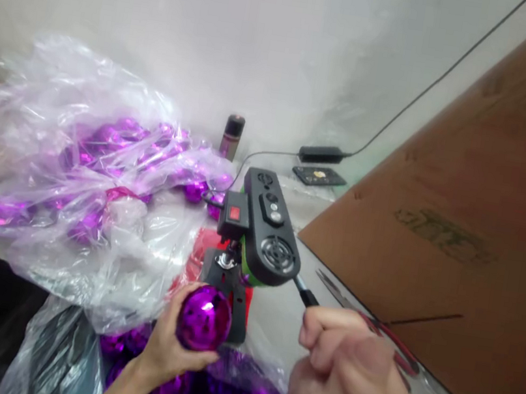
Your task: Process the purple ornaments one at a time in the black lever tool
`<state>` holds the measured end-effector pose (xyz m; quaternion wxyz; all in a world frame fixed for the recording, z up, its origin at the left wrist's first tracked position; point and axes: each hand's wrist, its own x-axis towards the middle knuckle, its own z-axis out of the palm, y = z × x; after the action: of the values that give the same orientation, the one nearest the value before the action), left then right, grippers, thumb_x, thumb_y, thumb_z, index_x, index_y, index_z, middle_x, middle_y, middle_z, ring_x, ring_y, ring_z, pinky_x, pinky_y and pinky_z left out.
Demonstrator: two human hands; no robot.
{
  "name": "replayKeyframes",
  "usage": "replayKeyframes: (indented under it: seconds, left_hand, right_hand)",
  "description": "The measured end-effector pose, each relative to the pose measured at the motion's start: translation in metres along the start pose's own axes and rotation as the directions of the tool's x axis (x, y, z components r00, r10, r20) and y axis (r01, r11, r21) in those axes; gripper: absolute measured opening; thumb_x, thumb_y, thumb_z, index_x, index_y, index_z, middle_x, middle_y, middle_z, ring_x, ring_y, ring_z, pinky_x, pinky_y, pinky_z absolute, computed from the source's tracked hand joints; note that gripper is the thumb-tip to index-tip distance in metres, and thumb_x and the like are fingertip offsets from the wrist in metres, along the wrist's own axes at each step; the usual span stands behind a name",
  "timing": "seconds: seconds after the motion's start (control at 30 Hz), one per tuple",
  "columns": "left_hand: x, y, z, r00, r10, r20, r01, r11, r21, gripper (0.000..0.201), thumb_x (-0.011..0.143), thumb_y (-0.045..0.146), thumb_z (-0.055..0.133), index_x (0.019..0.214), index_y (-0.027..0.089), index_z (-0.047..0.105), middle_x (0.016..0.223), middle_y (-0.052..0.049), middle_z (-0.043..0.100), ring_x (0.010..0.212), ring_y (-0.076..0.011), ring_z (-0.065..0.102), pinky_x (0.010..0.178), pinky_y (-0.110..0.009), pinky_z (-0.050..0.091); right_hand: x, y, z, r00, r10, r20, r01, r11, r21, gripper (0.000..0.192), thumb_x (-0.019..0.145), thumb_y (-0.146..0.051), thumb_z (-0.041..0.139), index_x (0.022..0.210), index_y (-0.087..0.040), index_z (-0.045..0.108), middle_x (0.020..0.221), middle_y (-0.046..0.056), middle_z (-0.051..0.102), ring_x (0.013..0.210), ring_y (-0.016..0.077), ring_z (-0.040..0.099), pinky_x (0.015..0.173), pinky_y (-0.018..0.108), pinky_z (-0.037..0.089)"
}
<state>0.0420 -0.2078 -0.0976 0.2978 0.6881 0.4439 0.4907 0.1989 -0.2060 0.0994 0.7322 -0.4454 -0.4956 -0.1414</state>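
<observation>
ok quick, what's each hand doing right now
Left hand: closed around a purple ball, held by the black machine.
Right hand: closed in a fist on the machine's thin black lever.

The ball [204,317] in my left hand [166,347] is shiny purple with faceted glints. Just above it the machine [263,227] is black with a red switch and a green flank. Beyond my left hand, purple balls fill a clear bag [73,175]. Right of my right hand [340,373], brown cardboard [459,239].
</observation>
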Motion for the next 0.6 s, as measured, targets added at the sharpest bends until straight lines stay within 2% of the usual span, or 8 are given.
replayKeyframes:
  seconds: [0.07, 0.1, 0.17, 0.23, 0.3, 0.37, 0.47, 0.6]
  left_hand:
    - [-0.035, -0.002, -0.026, 0.998, 0.057, -0.006, -0.057, 0.998, -0.003, 0.100, 0.061, 0.031, 0.089, 0.153, 0.024, 0.049, 0.139, -0.014, 0.077, 0.124, -0.0395, 0.078, 0.106, -0.053, 0.067]
    - [-0.052, -0.004, -0.039, 0.998, 0.058, 0.034, -0.059, 0.998, 0.023, 0.102, 0.061, 0.032, 0.090, 0.154, 0.024, 0.048, 0.138, -0.014, 0.078, 0.122, -0.0392, 0.079, 0.104, -0.051, 0.068]
    - [-0.081, -0.010, -0.061, 0.991, 0.000, 0.133, -0.018, 0.991, 0.130, 0.092, 0.067, 0.037, 0.088, 0.151, 0.026, 0.052, 0.134, -0.011, 0.081, 0.115, -0.0372, 0.082, 0.100, -0.047, 0.070]
    - [-0.099, -0.016, -0.077, 0.989, -0.126, 0.074, 0.100, 0.954, 0.281, 0.074, 0.080, 0.044, 0.078, 0.148, 0.025, 0.054, 0.128, -0.010, 0.083, 0.107, -0.0348, 0.085, 0.094, -0.046, 0.072]
    - [-0.107, -0.022, -0.087, 0.966, -0.257, -0.033, 0.247, 0.876, 0.414, 0.063, 0.092, 0.047, 0.070, 0.147, 0.021, 0.053, 0.124, -0.012, 0.084, 0.102, -0.0335, 0.086, 0.090, -0.046, 0.073]
    - [-0.111, -0.027, -0.090, 0.948, -0.317, -0.010, 0.278, 0.815, 0.508, 0.062, 0.095, 0.045, 0.070, 0.148, 0.019, 0.052, 0.128, -0.014, 0.082, 0.107, -0.0338, 0.085, 0.093, -0.047, 0.072]
    - [-0.120, -0.035, -0.082, 0.959, -0.254, 0.125, 0.144, 0.818, 0.557, 0.066, 0.089, 0.038, 0.075, 0.150, 0.020, 0.055, 0.143, -0.017, 0.076, 0.126, -0.0372, 0.078, 0.105, -0.049, 0.068]
    - [-0.126, -0.034, -0.067, 0.946, -0.312, 0.089, 0.206, 0.789, 0.579, 0.068, 0.087, 0.035, 0.076, 0.151, 0.019, 0.060, 0.150, -0.020, 0.071, 0.135, -0.0410, 0.072, 0.106, -0.051, 0.066]
  right_hand:
    - [-0.007, 0.004, -0.005, 0.998, 0.026, 0.061, -0.026, 1.000, 0.008, 0.043, 0.105, -0.010, 0.053, 0.064, -0.019, 0.040, 0.061, -0.006, 0.037, 0.052, 0.0047, 0.045, 0.052, 0.023, 0.036]
    - [-0.010, 0.005, -0.008, 0.994, 0.044, 0.097, -0.044, 0.999, 0.001, 0.041, 0.105, -0.009, 0.052, 0.067, -0.020, 0.041, 0.062, -0.006, 0.038, 0.054, 0.0057, 0.046, 0.054, 0.024, 0.037]
    - [-0.015, 0.007, -0.013, 0.989, 0.040, 0.146, -0.041, 0.999, 0.005, 0.038, 0.105, -0.009, 0.052, 0.069, -0.021, 0.043, 0.062, -0.006, 0.039, 0.055, 0.0075, 0.046, 0.053, 0.026, 0.036]
    - [-0.018, 0.007, -0.016, 0.991, 0.020, 0.134, -0.024, 0.999, 0.027, 0.039, 0.105, -0.010, 0.053, 0.069, -0.021, 0.043, 0.063, -0.005, 0.039, 0.055, 0.0086, 0.045, 0.052, 0.027, 0.035]
    - [-0.020, 0.007, -0.018, 0.991, 0.029, 0.131, -0.033, 0.999, 0.031, 0.040, 0.105, -0.009, 0.053, 0.068, -0.020, 0.042, 0.063, -0.004, 0.038, 0.056, 0.0088, 0.046, 0.053, 0.027, 0.034]
    - [-0.021, 0.006, -0.019, 0.986, 0.062, 0.155, -0.067, 0.997, 0.028, 0.041, 0.104, -0.009, 0.052, 0.067, -0.020, 0.041, 0.062, -0.004, 0.037, 0.058, 0.0090, 0.047, 0.055, 0.028, 0.035]
    - [-0.020, 0.005, -0.020, 0.977, 0.132, 0.166, -0.143, 0.988, 0.057, 0.043, 0.106, -0.015, 0.053, 0.065, -0.020, 0.040, 0.061, -0.003, 0.036, 0.058, 0.0095, 0.048, 0.055, 0.028, 0.035]
    - [-0.014, 0.003, -0.020, 0.977, 0.054, 0.204, -0.060, 0.998, 0.023, 0.047, 0.107, -0.023, 0.057, 0.062, -0.021, 0.043, 0.056, -0.003, 0.040, 0.053, 0.0097, 0.049, 0.049, 0.026, 0.034]
